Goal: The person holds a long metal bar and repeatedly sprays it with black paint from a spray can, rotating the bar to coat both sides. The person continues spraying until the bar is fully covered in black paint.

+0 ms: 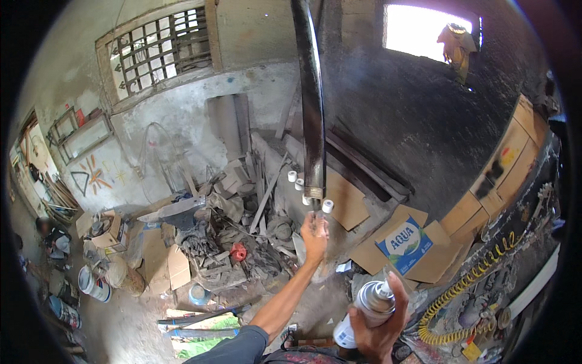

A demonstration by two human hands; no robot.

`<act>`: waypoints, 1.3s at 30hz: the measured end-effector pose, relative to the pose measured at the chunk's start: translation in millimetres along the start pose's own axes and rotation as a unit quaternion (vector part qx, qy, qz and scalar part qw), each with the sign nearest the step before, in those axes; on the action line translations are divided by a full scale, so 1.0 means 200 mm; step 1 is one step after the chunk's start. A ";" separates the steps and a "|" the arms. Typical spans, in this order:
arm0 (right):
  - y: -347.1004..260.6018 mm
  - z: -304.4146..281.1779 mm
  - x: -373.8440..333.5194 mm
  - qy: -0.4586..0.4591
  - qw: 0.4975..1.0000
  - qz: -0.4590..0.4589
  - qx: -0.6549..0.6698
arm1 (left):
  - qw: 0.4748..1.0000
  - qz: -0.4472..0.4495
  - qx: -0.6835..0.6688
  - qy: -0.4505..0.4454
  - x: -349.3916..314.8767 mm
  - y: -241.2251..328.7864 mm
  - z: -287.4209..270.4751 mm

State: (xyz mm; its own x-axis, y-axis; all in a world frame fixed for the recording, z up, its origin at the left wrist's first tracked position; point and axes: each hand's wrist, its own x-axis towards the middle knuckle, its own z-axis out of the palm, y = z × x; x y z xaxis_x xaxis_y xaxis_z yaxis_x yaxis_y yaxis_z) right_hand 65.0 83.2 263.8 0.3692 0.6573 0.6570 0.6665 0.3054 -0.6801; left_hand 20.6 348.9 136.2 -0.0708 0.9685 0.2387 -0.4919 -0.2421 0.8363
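Note:
My left hand (314,230), arm stretched out ahead, is closed round the narrow lower end of a long sword-like blade (313,103). The blade stands upright, dark and glossy, and its top runs out of the picture. A pale band (313,192) wraps it just above my fist. In my right hand (379,324), close to me at the lower right, is a white and silver spray can (357,318), tilted, with my index finger up at its nozzle. Several small white rolls (328,206) appear beyond the blade's lower end.
Scrap wood and rags (233,224) are heaped against the far wall. Flattened cardboard (433,252) lies at right, near a coiled yellow air hose (436,327). Buckets (94,285) stand at left, where another person (54,239) is. Long dark pieces (200,321) lie on the floor.

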 end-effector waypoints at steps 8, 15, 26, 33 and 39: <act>0.07 -0.18 0.00 0.157 0.985 0.067 0.034 | 0.981 -0.096 -0.105 -0.134 -0.30 0.03 0.47; 0.09 -0.38 0.10 0.218 0.956 -0.049 -0.192 | 0.999 0.020 0.012 -0.049 -0.13 -0.06 0.46; -0.01 0.00 -0.03 0.020 0.971 -0.189 -0.142 | 0.990 0.095 0.090 0.061 0.11 -0.02 0.19; -0.04 0.07 -0.11 0.009 0.984 -0.161 -0.073 | 0.981 0.120 0.133 0.080 0.14 0.03 0.01; -0.06 0.10 -0.10 -0.036 0.992 -0.094 -0.082 | 0.982 0.115 0.121 0.093 0.10 0.09 -0.07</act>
State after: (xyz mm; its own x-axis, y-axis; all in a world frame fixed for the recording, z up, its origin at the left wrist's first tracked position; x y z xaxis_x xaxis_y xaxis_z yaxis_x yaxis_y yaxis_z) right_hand 37.0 80.6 253.0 0.1851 0.6489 0.7380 0.8179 0.3146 -0.4817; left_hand -2.7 365.0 149.1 -0.3234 0.8755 0.3590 -0.2253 -0.4397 0.8694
